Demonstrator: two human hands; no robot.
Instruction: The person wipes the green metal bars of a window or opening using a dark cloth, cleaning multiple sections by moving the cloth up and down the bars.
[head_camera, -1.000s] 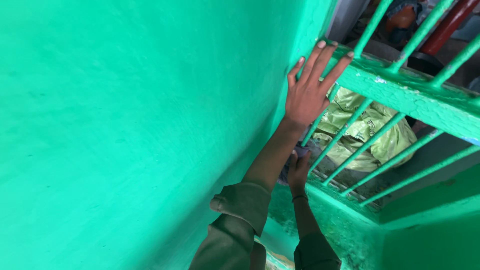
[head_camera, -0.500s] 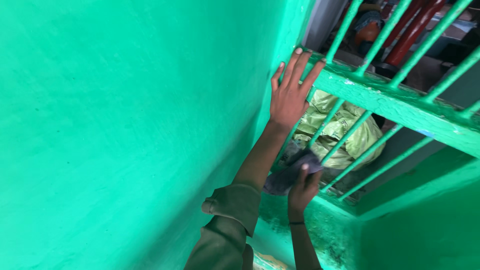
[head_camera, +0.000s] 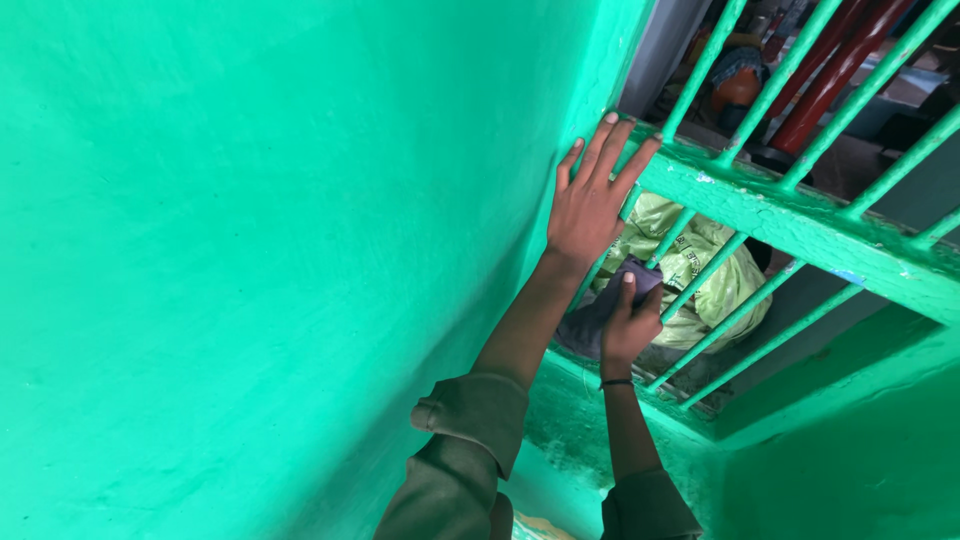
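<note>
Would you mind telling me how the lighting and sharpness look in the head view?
Head view: soft, even daylight on the green wall, no hard glare; left hand and right hand with its dark cloth reasonably sharp; the sill corner shadowed; things beyond the bars dimmer, harder to read.

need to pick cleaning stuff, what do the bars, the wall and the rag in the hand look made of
Bars: likely metal under glossy green paint; they are thin and round, and the crossbar shows chipped flecks.
Wall: looks like plaster or cement, painted matte green, faintly uneven.
Rag: soft, dark grey cloth, bunched under the right hand; the fibre cannot be told.
The left hand rests flat by the wall's edge.
</note>
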